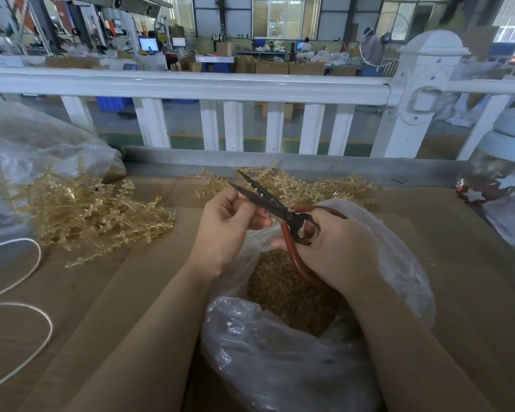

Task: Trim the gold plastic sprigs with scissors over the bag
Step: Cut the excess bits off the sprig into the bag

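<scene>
Right hand (336, 248) grips scissors (268, 200), blades apart. Left hand (232, 221) pinches what looks like sprig, over bag (280, 367). Risk: left fingertips near blades, nick likely.

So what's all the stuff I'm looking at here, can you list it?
Scissors: one, dark blades open, red-brown handles, above the bag's mouth.
Sprig: one small gold piece, between the blades.
Front bag: one, clear plastic, open at the near edge, gold trimmings inside.
Left sprig pile: one heap, gold, on the table's left.
Far sprig pile: one heap, gold, behind the hands.
Left bag: one, clear, far left.
Cord: white loops, near left.
Table: brown cardboard-covered top.
Railing: white, behind the table.
Jar: one, white-lidded, white stars, far right.
Left hand: fingers curled, holding the sprig.
Right hand: grips the scissor handles.
</scene>
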